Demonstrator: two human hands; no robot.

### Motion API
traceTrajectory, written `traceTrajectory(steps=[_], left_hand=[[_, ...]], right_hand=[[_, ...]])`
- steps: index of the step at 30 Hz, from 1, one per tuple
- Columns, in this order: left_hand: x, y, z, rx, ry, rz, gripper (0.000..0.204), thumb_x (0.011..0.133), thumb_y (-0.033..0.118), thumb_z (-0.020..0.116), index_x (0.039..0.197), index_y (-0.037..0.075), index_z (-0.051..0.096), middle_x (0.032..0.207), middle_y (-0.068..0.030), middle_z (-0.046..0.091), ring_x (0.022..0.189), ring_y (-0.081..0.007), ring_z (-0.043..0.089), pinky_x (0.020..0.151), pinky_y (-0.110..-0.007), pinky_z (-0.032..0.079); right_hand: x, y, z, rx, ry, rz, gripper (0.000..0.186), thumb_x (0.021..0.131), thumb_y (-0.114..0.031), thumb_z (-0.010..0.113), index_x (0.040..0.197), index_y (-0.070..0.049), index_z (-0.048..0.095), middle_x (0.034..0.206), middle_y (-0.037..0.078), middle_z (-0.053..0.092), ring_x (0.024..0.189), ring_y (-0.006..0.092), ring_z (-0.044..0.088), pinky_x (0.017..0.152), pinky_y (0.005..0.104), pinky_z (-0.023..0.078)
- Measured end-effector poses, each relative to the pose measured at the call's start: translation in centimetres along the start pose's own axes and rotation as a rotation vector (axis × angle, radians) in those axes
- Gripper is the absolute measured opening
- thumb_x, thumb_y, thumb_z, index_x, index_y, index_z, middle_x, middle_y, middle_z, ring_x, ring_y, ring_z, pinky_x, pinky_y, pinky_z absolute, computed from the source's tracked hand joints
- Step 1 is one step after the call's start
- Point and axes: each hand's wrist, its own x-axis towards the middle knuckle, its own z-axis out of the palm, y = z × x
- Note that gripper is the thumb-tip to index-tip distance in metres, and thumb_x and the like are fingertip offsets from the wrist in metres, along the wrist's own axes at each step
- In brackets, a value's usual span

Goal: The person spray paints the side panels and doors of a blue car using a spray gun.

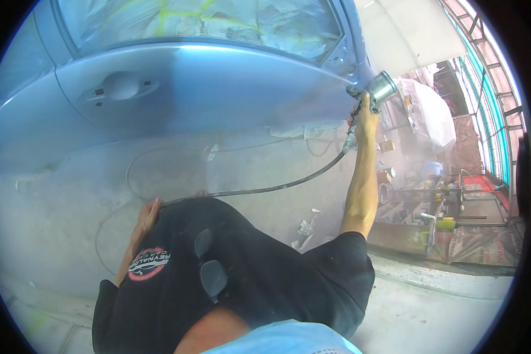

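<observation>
My right hand is wrapped round the handle of a spray gun at the front end of a blue car door. The gun's metal paint cup sticks out up and to the right, beyond my fingers. From the gun's lower end an air hose curves back across to my left hand, which is closed on it beside my shirt. The door's paint is darker and bluer towards the right and paler round the handle recess. What the gun's nozzle faces is hidden behind my hand.
Masking plastic covers the door window. Looser hose loops lie on the concrete floor, with crumpled paper nearby. A cluttered workbench stands at right, below a plastic-wrapped object. Haze hangs over the floor.
</observation>
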Motion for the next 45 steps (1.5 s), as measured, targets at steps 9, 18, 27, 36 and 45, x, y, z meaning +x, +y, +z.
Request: traceTrajectory(steps=[9,18,27,36,45], left_hand=[[-1.8,-8.2,-5.9,0.016,0.121,0.081,0.060,0.103,0.051,0.042,0.081,-0.001,0.060,0.064,-0.0046,0.048,0.067,-0.0176,0.050,0.064,-0.036,0.041],[-8.2,-10.4,-11.8,-0.061,0.188,0.063,0.064,0.103,0.053,0.039,0.083,-0.003,0.066,0.069,-0.0076,0.055,0.070,-0.0185,0.049,0.067,-0.037,0.040],[-11.6,-15.0,-13.6,-0.073,0.216,0.063,0.061,0.102,0.050,0.041,0.084,-0.004,0.065,0.069,-0.0127,0.054,0.070,-0.0234,0.050,0.068,-0.040,0.041],[-11.8,-15.9,-11.8,-0.114,0.245,0.032,0.062,0.102,0.055,0.042,0.082,-0.001,0.061,0.067,-0.0056,0.050,0.068,-0.0178,0.046,0.063,-0.036,0.038],[-6.7,-9.5,-7.8,-0.091,0.096,0.076,0.062,0.103,0.055,0.042,0.081,0.001,0.063,0.065,0.0014,0.047,0.065,-0.0117,0.042,0.059,-0.032,0.034]], right_hand=[[-14.2,-10.6,12.9,-0.075,-0.430,0.049,0.047,0.097,-0.051,0.059,0.097,-0.004,0.059,0.073,0.006,0.057,0.048,0.0130,0.054,0.035,0.0275,0.047],[-28.6,-17.7,27.1,0.067,-0.698,-0.035,0.043,0.099,-0.045,0.060,0.106,-0.002,0.056,0.077,0.007,0.057,0.056,0.0126,0.057,0.036,0.0255,0.050],[-40.4,-26.4,39.1,0.202,-1.035,0.030,0.047,0.101,-0.054,0.050,0.106,-0.008,0.060,0.073,0.004,0.059,0.051,0.0132,0.055,0.039,0.0285,0.046],[-32.8,-21.1,32.6,0.073,-0.790,-0.035,0.047,0.098,-0.051,0.057,0.107,-0.004,0.060,0.079,0.008,0.061,0.061,0.0155,0.059,0.044,0.0312,0.050],[-15.2,-9.0,16.5,0.040,-0.354,0.007,0.040,0.097,-0.045,0.064,0.097,-0.004,0.059,0.072,0.006,0.059,0.055,0.0157,0.058,0.038,0.0311,0.047]])
